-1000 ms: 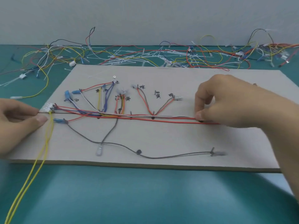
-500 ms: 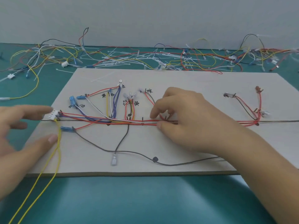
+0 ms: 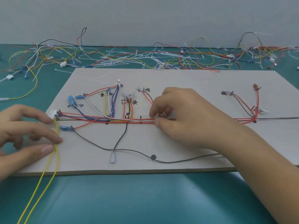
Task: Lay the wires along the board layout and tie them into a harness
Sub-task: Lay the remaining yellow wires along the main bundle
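I see my right hand [image 3: 182, 117] pinching the wire bundle [image 3: 116, 121] at the middle of the board [image 3: 194, 81]. My left hand [image 3: 24, 135] pinches the yellow wires [image 3: 56, 129] just below the white connector [image 3: 52, 113].

plain pale grey wall [image 3: 145, 16] at the back, teal tabletop [image 3: 145, 199] all round, soft even light, nothing fancy

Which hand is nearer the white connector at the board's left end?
Left. The left hand, pinching yellow wires, has a fingertip beside the white connector; the right hand pinches the wire bundle far to its right.
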A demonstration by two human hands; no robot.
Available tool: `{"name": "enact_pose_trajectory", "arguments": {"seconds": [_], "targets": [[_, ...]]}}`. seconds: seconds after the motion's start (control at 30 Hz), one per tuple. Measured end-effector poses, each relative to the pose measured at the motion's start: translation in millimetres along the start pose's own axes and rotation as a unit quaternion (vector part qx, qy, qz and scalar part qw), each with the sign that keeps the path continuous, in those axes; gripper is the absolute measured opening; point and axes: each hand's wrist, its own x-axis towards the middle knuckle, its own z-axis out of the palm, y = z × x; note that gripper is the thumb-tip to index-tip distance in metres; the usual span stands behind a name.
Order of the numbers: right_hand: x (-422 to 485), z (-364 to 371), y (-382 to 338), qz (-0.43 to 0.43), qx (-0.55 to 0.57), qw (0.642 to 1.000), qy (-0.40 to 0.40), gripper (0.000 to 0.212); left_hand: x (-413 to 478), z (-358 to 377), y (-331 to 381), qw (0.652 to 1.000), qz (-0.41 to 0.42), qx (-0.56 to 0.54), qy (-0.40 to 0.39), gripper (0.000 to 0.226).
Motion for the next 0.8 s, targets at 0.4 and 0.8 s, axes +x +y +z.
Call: {"name": "enact_pose_trajectory", "arguments": {"seconds": [0.4, 0.8], "targets": [[1, 2, 3, -0.004, 0.012, 1.0, 0.014, 0.014, 33, -71, 30, 0.986, 0.035, 0.034, -0.16, 0.026], [1, 1, 5, -0.015, 0.01, 1.0, 0.011, 0.015, 55, -70, 54, 0.991, 0.119, 0.009, -0.057, 0.02]]}}
